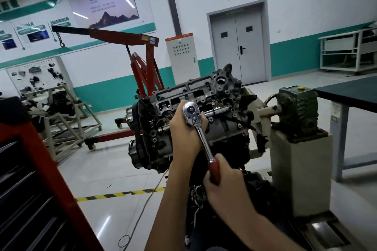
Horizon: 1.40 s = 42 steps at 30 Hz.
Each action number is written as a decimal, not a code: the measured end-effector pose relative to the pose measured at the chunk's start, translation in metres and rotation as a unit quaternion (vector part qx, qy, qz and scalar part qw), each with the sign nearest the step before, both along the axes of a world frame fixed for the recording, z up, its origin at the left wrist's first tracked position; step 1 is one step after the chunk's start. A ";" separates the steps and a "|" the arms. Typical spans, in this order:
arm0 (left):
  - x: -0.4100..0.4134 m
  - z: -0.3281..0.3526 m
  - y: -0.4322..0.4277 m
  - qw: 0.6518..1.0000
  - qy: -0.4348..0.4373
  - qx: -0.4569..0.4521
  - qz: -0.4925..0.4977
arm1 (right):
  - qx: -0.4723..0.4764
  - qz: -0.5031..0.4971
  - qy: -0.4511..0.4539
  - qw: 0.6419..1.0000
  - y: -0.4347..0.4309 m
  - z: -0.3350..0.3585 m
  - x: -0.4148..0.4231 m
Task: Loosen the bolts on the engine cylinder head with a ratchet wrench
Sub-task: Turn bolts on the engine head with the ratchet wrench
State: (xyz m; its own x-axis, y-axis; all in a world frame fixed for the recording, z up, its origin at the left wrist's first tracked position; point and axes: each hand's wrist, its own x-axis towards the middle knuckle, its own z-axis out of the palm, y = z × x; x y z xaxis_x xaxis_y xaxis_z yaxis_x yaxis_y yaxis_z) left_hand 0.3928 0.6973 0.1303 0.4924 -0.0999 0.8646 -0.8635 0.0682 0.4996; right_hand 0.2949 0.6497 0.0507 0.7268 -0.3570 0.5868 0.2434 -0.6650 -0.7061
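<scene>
Behind my work I count one red crane [142,67], one grey cabinet [181,59] and one double door [237,45]. One engine [226,130] is before me. My left hand [183,130] is curled round the head of the one ratchet wrench [202,136], at the cylinder head [177,96]; my right hand [226,183] clenches its red handle.

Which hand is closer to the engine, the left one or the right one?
Left. The left hand is right at the engine, cupping the shiny head of the wrench. The right hand is lower and farther back, holding the red handle.
</scene>
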 end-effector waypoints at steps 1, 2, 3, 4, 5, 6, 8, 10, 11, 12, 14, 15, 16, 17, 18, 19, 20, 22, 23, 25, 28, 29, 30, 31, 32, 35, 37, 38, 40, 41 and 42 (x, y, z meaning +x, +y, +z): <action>0.000 0.003 -0.004 1.000 0.001 -0.005 -0.002 | 0.031 0.003 -0.015 0.999 0.010 -0.005 0.004; 0.002 0.005 -0.006 1.000 0.009 -0.013 -0.017 | 0.045 0.005 -0.021 0.999 0.013 -0.006 0.006; 0.004 0.008 -0.007 0.998 0.030 -0.023 -0.041 | 0.041 0.012 -0.015 0.999 0.010 -0.004 0.005; 0.006 0.009 -0.007 0.996 0.062 -0.036 -0.060 | 0.016 0.022 0.000 1.000 0.001 -0.001 0.003; 0.009 0.009 -0.006 0.992 0.093 -0.048 -0.067 | -0.026 0.029 0.014 0.999 -0.012 0.003 -0.001; 0.012 0.009 -0.004 0.990 0.114 -0.055 -0.064 | -0.079 0.032 0.023 0.996 -0.029 0.011 -0.004; 0.016 0.008 0.000 0.992 0.103 -0.029 -0.060 | -0.215 0.017 0.042 0.976 -0.070 0.036 -0.009; 0.014 0.012 0.005 0.997 0.056 0.033 -0.039 | -0.354 -0.030 0.050 0.933 -0.108 0.074 -0.008; 0.013 0.015 0.006 0.997 0.039 0.060 -0.033 | -0.406 -0.058 0.040 0.911 -0.122 0.093 -0.007; 0.012 0.017 0.007 0.996 0.031 0.078 -0.033 | -0.440 -0.080 0.029 0.894 -0.131 0.107 -0.005; 0.012 0.017 0.009 0.995 0.027 0.084 -0.038 | -0.451 -0.088 0.024 0.888 -0.133 0.115 -0.003; 0.013 0.015 0.009 0.996 0.032 0.073 -0.041 | -0.433 -0.080 0.029 0.897 -0.128 0.109 -0.003; 0.013 0.012 0.010 0.997 0.037 0.059 -0.038 | -0.403 -0.073 0.036 0.912 -0.120 0.096 -0.004; 0.012 0.007 0.010 0.998 0.034 0.048 -0.029 | -0.364 -0.068 0.038 0.928 -0.111 0.079 -0.005; 0.010 0.003 0.009 0.999 0.021 0.042 -0.018 | -0.312 -0.064 0.032 0.948 -0.099 0.061 -0.007; 0.008 -0.002 0.007 0.999 0.008 0.036 -0.012 | -0.247 -0.054 0.025 0.967 -0.085 0.042 -0.008; 0.004 -0.005 0.003 1.000 0.001 0.025 -0.013 | -0.173 -0.037 0.025 0.984 -0.068 0.026 -0.008; 0.000 -0.006 -0.006 1.000 0.002 -0.003 -0.015 | -0.029 0.006 0.025 0.999 -0.032 0.001 -0.005; 0.000 -0.005 -0.011 1.000 0.006 -0.014 -0.014 | 0.021 0.020 0.020 0.999 -0.017 -0.006 -0.002; 0.001 -0.002 -0.015 0.999 0.017 -0.026 -0.027 | 0.055 0.038 0.011 0.998 -0.002 -0.012 0.004; 0.008 0.003 -0.012 0.999 0.018 -0.020 -0.027 | -0.021 0.046 0.030 0.998 -0.026 -0.002 0.003; 0.011 0.003 -0.010 0.999 0.025 -0.015 -0.021 | -0.071 0.048 0.036 0.996 -0.042 0.007 0.000; 0.014 0.004 -0.008 0.999 0.039 -0.010 -0.022 | -0.131 0.042 0.040 0.990 -0.059 0.018 -0.003; 0.016 0.005 -0.006 0.998 0.052 0.001 -0.032 | -0.200 0.026 0.041 0.979 -0.078 0.033 -0.006; 0.017 0.007 -0.004 0.998 0.052 0.022 -0.042 | -0.270 0.006 0.043 0.962 -0.096 0.050 -0.007; 0.017 0.016 0.004 0.993 -0.002 0.112 -0.046 | -0.416 -0.059 0.030 0.907 -0.132 0.100 -0.008; 0.018 0.020 0.009 0.989 -0.001 0.135 -0.058 | -0.445 -0.080 0.019 0.892 -0.137 0.112 -0.006; 0.018 0.018 0.010 0.991 0.009 0.124 -0.058 | -0.441 -0.080 0.019 0.894 -0.133 0.111 -0.006; 0.018 0.010 0.012 0.995 0.029 0.084 -0.037 | -0.391 -0.064 0.033 0.918 -0.117 0.092 -0.006; 0.017 0.006 0.012 0.997 0.028 0.063 -0.025 | -0.350 -0.058 0.040 0.934 -0.106 0.077 -0.007; 0.014 0.003 0.010 0.999 0.018 0.046 -0.015 | -0.299 -0.058 0.044 0.952 -0.093 0.061 -0.008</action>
